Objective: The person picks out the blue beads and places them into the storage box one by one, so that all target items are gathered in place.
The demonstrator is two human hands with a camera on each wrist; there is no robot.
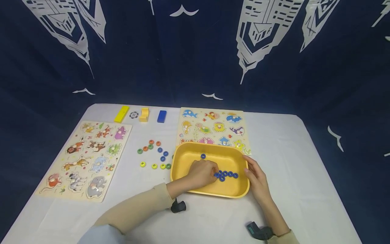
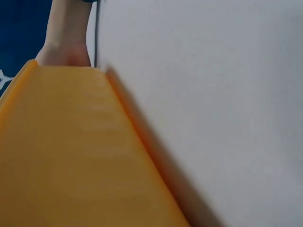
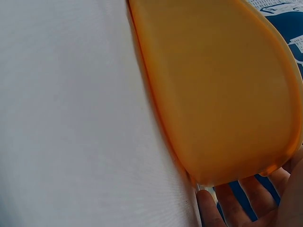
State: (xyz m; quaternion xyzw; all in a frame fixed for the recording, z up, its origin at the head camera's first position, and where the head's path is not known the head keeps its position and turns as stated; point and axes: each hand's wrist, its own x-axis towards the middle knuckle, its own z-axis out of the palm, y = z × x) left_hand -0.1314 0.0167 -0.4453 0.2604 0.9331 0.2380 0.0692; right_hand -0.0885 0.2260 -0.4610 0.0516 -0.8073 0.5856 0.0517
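Observation:
In the head view a yellow tray [image 1: 195, 150] stands mid-table, holding several blue ring-shaped beads [image 1: 230, 174] near its right end and a lone blue bead [image 1: 203, 156] by the far wall. My left hand [image 1: 201, 173] reaches down into it with bent fingers, the fingertips at the left edge of the bead group. Whether a bead is pinched there is hidden. On the tray's right end, my right hand [image 1: 257, 178] grips the rim, thumb near the top edge and fingers along the outside. The right wrist view shows those fingers [image 3: 232, 203] beside the tray wall [image 3: 227, 94].
Left of the tray lie loose orange, green, blue and yellow beads [image 1: 163, 158]. An animal puzzle board [image 1: 82, 159] lies far left; a sea-creature board [image 1: 213, 125] sits behind the tray, partly covered. At the back are a yellow block [image 1: 122, 114], an orange block [image 1: 144, 115] and a blue block [image 1: 162, 116].

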